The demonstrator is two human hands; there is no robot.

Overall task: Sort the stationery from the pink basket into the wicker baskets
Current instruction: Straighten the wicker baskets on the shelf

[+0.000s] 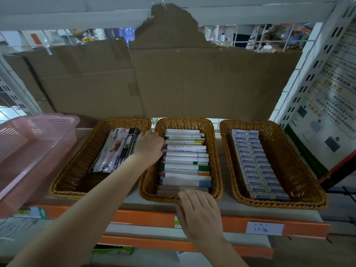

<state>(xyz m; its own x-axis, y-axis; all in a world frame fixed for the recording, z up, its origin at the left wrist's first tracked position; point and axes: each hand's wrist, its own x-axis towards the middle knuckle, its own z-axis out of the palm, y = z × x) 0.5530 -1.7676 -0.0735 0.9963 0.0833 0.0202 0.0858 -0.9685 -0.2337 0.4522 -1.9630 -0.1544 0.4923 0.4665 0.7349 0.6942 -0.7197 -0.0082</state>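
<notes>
My left hand (149,145) rests its grip on the marker ends in the middle wicker basket (215,151); fingers hidden, can't tell if pinching. Right hand (198,211) lies flat, fingers straight, on that basket's front rim. Markers (185,162) look light, stiff, smooth; best taken mid-barrel. Three wicker baskets, one pink basket (28,151) at left, apparently empty; roughly fifteen markers.
</notes>
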